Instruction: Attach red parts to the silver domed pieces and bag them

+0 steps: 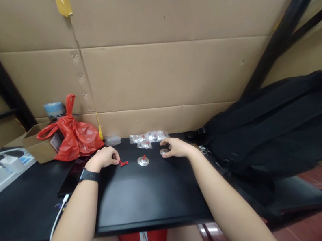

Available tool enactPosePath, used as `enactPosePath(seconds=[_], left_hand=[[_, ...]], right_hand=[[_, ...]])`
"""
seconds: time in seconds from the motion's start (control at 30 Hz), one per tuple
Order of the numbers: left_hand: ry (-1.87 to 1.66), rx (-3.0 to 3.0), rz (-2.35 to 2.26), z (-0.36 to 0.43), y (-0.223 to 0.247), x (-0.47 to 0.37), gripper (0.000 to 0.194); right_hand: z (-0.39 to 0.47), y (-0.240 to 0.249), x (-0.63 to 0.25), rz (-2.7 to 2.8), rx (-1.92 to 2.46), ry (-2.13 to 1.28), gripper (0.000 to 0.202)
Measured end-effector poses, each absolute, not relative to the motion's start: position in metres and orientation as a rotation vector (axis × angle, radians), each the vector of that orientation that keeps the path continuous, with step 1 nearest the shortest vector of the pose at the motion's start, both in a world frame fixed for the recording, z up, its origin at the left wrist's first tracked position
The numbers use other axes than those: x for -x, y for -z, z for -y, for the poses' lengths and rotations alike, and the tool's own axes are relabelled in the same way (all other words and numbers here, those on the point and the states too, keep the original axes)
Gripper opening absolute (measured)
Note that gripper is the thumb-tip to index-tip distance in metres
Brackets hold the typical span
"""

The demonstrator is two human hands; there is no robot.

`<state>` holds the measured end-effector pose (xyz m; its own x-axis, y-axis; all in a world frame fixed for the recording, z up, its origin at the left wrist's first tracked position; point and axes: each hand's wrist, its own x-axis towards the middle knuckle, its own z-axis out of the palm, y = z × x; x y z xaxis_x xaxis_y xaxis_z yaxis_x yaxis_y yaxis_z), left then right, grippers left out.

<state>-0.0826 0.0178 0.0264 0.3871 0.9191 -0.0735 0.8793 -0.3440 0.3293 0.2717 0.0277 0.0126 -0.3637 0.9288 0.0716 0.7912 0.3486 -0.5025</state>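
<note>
My left hand, with a dark watch on its wrist, is over the black table at the left. Its fingertips are pinched together on a small red plastic piece lying on the tabletop. My right hand curves its thumb and fingers around the edge of a clear round suction cup. Between my hands lies another clear suction cup with a red tab standing on it. Behind them, several wrapped suction cups in clear packets lie near the cardboard wall.
A red plastic bag leans by a cardboard box. On the far left is a power strip with white plugs. A dark flat device lies beside my left wrist. The black backpack covers the right side.
</note>
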Motion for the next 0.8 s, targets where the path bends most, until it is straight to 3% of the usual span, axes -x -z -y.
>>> enactPosePath(seconds=[0.13,0.33,0.47,0.8], left_hand=[[-0.24,-2.402,-1.629,-0.014,-0.032,0.078,0.008],[-0.78,-2.443,-1.456,-0.005,-0.043,0.062,0.017],[-0.955,-2.366,-1.388,0.0,-0.045,0.049,0.016],[-1.154,-2.262,-1.266,0.009,-0.046,0.032,0.022]], right_hand=[[-0.033,-0.01,-0.274,2.27,1.531,-0.623,0.045],[-0.032,-0.006,-0.268,2.17,1.643,-0.496,0.034],[-0.028,-0.006,-0.269,2.049,1.617,-0.544,0.028],[-0.004,-0.023,-0.206,1.703,0.811,-0.655,0.036]])
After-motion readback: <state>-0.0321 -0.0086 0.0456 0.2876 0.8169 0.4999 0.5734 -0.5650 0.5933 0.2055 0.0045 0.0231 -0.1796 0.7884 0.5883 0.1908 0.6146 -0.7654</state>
